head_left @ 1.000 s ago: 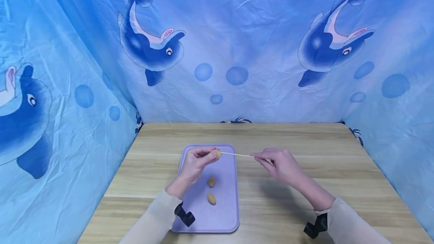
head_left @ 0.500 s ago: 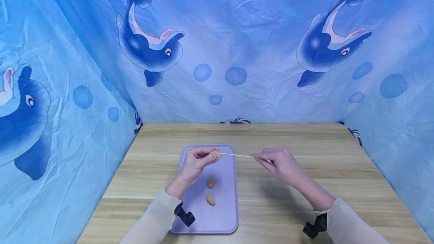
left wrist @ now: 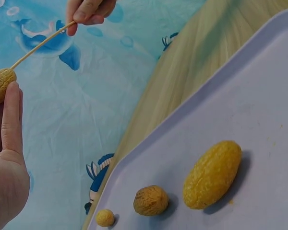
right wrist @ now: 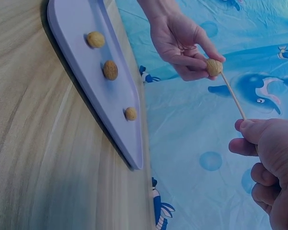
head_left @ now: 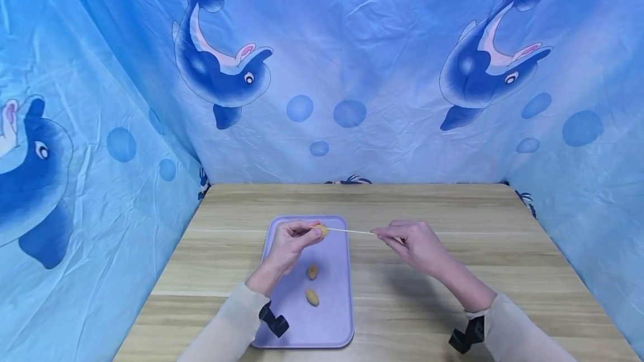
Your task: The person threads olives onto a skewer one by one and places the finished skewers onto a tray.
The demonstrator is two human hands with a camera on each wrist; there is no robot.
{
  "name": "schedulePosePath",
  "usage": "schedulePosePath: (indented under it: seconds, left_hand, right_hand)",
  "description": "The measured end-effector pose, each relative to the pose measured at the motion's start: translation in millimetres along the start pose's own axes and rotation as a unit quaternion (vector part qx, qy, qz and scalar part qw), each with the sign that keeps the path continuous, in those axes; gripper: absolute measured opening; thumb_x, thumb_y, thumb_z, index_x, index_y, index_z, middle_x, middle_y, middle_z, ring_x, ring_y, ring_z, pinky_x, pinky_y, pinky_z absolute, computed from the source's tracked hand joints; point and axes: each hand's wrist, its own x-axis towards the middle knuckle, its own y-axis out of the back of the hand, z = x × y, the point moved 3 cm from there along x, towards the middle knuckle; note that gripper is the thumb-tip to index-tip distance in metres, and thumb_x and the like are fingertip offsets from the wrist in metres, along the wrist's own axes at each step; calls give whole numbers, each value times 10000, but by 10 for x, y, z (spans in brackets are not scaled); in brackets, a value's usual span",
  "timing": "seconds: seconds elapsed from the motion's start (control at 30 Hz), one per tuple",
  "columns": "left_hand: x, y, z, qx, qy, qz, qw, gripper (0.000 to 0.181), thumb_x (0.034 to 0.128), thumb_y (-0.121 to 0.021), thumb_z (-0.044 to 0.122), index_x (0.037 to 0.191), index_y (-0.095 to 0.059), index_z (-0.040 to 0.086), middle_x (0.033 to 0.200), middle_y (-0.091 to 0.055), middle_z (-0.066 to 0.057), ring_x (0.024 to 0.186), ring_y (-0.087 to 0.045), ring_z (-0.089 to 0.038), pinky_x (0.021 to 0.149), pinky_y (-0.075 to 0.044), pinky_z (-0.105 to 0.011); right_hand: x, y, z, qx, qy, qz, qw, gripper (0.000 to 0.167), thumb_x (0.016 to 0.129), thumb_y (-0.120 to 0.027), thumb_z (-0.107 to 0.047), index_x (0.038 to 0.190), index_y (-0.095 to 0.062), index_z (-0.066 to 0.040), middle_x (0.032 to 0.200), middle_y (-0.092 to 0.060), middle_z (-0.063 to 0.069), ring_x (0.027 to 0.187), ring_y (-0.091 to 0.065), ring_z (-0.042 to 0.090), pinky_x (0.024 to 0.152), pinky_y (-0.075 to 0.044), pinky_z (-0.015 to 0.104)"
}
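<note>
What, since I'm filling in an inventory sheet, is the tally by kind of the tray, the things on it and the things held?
Lilac tray: 1
Thin stick, pinched by the right hand: 1
Yellowish-brown lumps, three on the tray and one held by the left hand: 4
Total: 6

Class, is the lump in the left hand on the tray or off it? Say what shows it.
Off it. The left hand holds the lump up, and the right wrist view shows it apart from the tray.
</note>
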Motion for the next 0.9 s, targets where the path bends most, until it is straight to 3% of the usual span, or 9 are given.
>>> schedulePosePath:
  seconds: [0.5,0.9]
  left_hand:
    - [15,39,9,-5,8,-13,10000,253,927,-797,-6,975,-849,236,988,-833,56,886,-798,-66,846,-674,-250]
    - [28,44,1,20,39,-52,10000,257,928,-792,-15,971,-849,232,995,-832,51,885,-795,-65,844,-676,-252]
  right_hand:
    - [35,3,-16,115,-77,-74,9999,197,956,-774,-49,1109,-845,-151,767,-712,-113,610,-426,-73,516,-414,91]
    - [40,-15,4,212,63,-89,9997,234,922,-775,30,1110,-842,-93,793,-743,-73,627,-430,-75,510,-396,87]
